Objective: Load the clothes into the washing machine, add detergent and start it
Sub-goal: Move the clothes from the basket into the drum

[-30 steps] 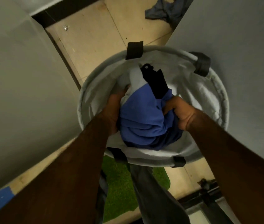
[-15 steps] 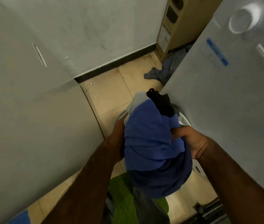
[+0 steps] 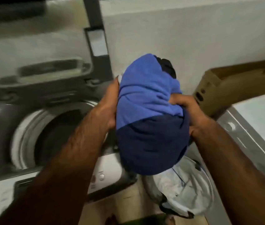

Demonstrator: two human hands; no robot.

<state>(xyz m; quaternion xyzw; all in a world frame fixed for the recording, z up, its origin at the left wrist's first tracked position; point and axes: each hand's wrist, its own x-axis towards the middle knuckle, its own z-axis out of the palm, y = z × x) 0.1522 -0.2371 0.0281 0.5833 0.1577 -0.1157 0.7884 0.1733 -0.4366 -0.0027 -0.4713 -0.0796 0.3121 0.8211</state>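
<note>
The bundle (image 3: 151, 114) of clothes hangs in the air between both hands, just right of the washer's open drum (image 3: 58, 137) and above the hamper (image 3: 185, 190). It is one bundle of at least three pieces: a light blue one on top, a navy one below, and a black one poking out at the far end; a sliver of white shows by the left thumb, but whether it is a separate garment I cannot tell. The left hand (image 3: 110, 103) presses flat against the bundle's left side, fingers hidden behind the cloth; the right hand (image 3: 188, 112) has its fingers curled and dug into the fabric on the right, so the load is squeezed between the two. This looks like the loading step, with detergent and start not yet reached. The next move likely calls for swinging the bundle left and down over the drum's mouth, clearing the rim, then letting both hands go together so nothing trails outside. The washer (image 3: 105, 174) is one top-loader with its lid (image 3: 36, 51) up. Beyond it stand one cardboard box (image 3: 222, 88) and one white appliance top (image 3: 261, 120) on the right. Something pale lies in the hamper's bottom, too blurred to name.
</note>
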